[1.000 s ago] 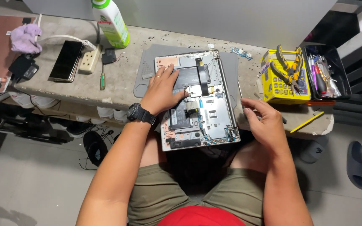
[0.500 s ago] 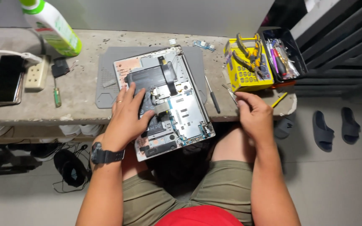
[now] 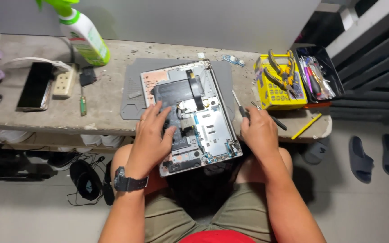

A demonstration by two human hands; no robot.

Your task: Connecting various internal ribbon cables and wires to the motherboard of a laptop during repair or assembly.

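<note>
An opened laptop base (image 3: 203, 130) lies on a grey work mat (image 3: 133, 101) on a worn concrete bench, its black battery and circuit boards exposed. My left hand (image 3: 151, 135), with a black watch on the wrist, rests flat on the battery and the laptop's left side. My right hand (image 3: 260, 132) sits at the laptop's right edge, fingers curled around a thin black-handled screwdriver (image 3: 239, 105) that points away from me.
A green spray bottle (image 3: 84, 33), a phone (image 3: 34, 85), a white power strip (image 3: 64, 81) and a small green screwdriver (image 3: 83, 105) lie to the left. A yellow box with pliers (image 3: 280, 78), a black tool tray (image 3: 318, 76) and a yellow pencil (image 3: 307, 126) sit at the right. Sandals (image 3: 374, 153) are on the floor.
The view has shifted left and closer. My right hand has moved to the laptop's right edge and now holds the screwdriver. My left hand stays on the battery.
</note>
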